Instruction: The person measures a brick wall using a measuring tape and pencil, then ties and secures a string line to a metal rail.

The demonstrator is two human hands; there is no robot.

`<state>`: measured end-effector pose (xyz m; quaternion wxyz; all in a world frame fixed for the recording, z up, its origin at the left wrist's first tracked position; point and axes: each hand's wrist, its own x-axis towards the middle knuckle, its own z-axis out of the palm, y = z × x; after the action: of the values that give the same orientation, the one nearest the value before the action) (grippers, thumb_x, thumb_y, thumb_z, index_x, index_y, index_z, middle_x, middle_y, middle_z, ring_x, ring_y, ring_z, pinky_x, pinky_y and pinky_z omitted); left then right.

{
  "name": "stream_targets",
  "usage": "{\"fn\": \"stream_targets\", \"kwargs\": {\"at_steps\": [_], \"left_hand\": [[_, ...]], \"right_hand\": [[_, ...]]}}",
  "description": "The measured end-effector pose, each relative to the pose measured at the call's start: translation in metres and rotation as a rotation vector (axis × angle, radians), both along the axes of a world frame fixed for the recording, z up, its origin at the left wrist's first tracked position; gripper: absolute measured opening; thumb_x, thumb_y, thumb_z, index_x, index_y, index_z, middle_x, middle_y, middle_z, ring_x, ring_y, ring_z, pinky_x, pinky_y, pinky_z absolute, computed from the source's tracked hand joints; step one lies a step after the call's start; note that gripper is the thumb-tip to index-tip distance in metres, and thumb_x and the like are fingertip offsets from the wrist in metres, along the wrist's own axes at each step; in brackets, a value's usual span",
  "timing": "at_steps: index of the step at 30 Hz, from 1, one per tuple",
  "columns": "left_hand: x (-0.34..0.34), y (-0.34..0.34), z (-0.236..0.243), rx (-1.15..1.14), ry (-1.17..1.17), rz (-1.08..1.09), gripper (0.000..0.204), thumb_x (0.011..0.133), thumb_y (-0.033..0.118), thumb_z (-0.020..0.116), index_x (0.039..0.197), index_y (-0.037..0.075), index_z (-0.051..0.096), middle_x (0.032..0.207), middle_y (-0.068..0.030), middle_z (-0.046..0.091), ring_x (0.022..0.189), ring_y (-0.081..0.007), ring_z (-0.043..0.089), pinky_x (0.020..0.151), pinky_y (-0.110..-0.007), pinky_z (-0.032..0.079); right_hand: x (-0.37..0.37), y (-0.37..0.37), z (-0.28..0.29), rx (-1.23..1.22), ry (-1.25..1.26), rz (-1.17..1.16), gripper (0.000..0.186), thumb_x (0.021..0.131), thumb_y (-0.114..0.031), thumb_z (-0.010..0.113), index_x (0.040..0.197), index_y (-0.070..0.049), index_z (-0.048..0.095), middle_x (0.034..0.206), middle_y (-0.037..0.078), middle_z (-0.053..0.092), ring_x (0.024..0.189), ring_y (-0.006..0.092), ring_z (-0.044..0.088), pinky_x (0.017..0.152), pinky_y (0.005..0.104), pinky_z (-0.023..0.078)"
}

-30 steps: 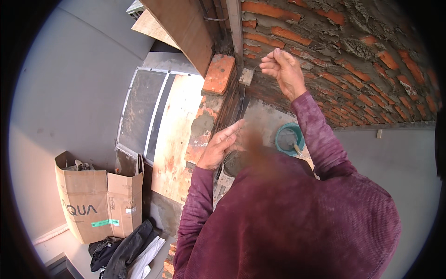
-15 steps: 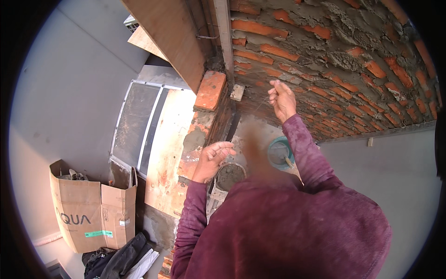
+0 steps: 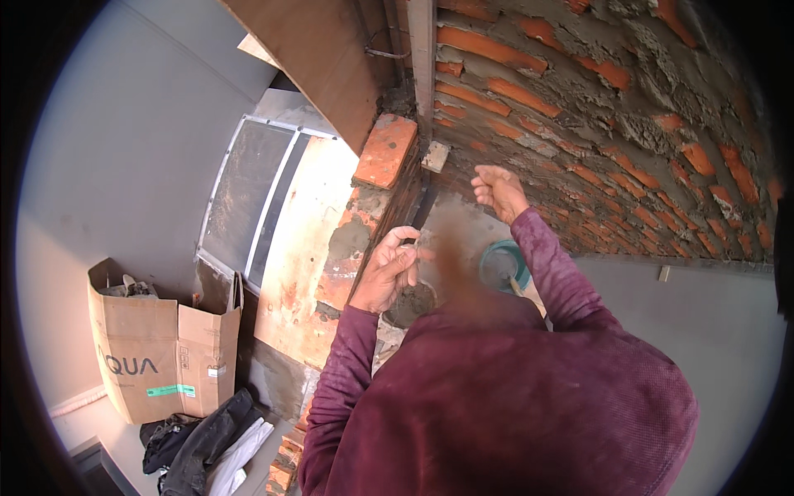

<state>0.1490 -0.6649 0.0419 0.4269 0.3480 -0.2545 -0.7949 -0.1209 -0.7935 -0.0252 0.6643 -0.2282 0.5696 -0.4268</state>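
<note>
My left hand (image 3: 387, 270) is raised beside the brick pier, palm side toward the middle, fingers curled in toward the thumb. What it pinches, if anything, is too small to make out. Higher and to the right, my right hand (image 3: 499, 193) is closed in front of the brick wall (image 3: 579, 178), its fingers bent together; their contents are hidden. The wall is orange brick with rough grey mortar. A loose-looking orange brick (image 3: 386, 151) lies on top of the mortar-smeared pier (image 3: 350, 240). Beyond my left hand, a round container of wet mortar (image 3: 411, 307) shows partly.
A teal bucket (image 3: 499, 266) with a handle sticking out stands below my right forearm. A small pale block (image 3: 435, 156) sits at the wall's corner. Leftward are a plywood board (image 3: 289, 248), a framed pane (image 3: 248, 182), a cardboard box (image 3: 157, 347) and dark clothing (image 3: 203, 446).
My left hand has risen slightly and moved right, its fingers curling more. My right hand has come a little lower. The view has shifted, so the wall and pier sit farther right and up.
</note>
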Motion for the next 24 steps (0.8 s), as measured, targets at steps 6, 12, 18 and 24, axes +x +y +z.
{"fn": "stream_targets", "kwargs": {"at_steps": [6, 12, 18, 24], "left_hand": [[-0.007, -0.015, -0.007, 0.101, 0.047, 0.052, 0.026, 0.098, 0.013, 0.055, 0.123, 0.004, 0.056, 0.107, -0.0114, 0.067, 0.056, -0.0018, 0.054, 0.047, -0.013, 0.041], [-0.019, -0.029, -0.023, 0.119, 0.359, 0.015, 0.027, 0.099, 0.015, 0.055, 0.124, 0.005, 0.053, 0.115, -0.0086, 0.063, 0.063, -0.0010, 0.053, 0.047, -0.013, 0.037], [-0.034, -0.061, -0.027, 0.017, 0.331, 0.222, 0.023, 0.099, 0.017, 0.058, 0.118, 0.005, 0.055, 0.110, -0.0064, 0.064, 0.065, -0.0002, 0.049, 0.051, -0.012, 0.037], [-0.045, -0.075, -0.045, 0.100, 0.336, 0.235, 0.015, 0.099, 0.017, 0.058, 0.106, 0.005, 0.057, 0.091, -0.0029, 0.065, 0.059, -0.0007, 0.047, 0.050, -0.013, 0.037]], "right_hand": [[0.002, 0.044, 0.066, -0.834, 1.123, 0.285, 0.021, 0.090, -0.012, 0.061, 0.107, 0.000, 0.064, 0.086, 0.010, 0.068, 0.073, 0.0212, 0.064, 0.066, 0.0359, 0.051], [0.048, 0.045, 0.130, -1.133, 0.884, 0.769, 0.029, 0.090, -0.016, 0.063, 0.116, -0.001, 0.063, 0.096, 0.015, 0.068, 0.089, 0.0299, 0.065, 0.082, 0.0360, 0.051], [0.039, 0.044, 0.100, -0.747, 0.790, 0.855, 0.019, 0.093, -0.017, 0.062, 0.101, 0.001, 0.066, 0.090, 0.014, 0.065, 0.081, 0.0240, 0.062, 0.072, 0.0339, 0.048], [0.045, 0.019, 0.069, -0.826, 0.886, 0.780, 0.033, 0.093, -0.020, 0.062, 0.119, 0.000, 0.057, 0.115, 0.014, 0.060, 0.103, 0.0244, 0.061, 0.089, 0.0334, 0.046]]}}
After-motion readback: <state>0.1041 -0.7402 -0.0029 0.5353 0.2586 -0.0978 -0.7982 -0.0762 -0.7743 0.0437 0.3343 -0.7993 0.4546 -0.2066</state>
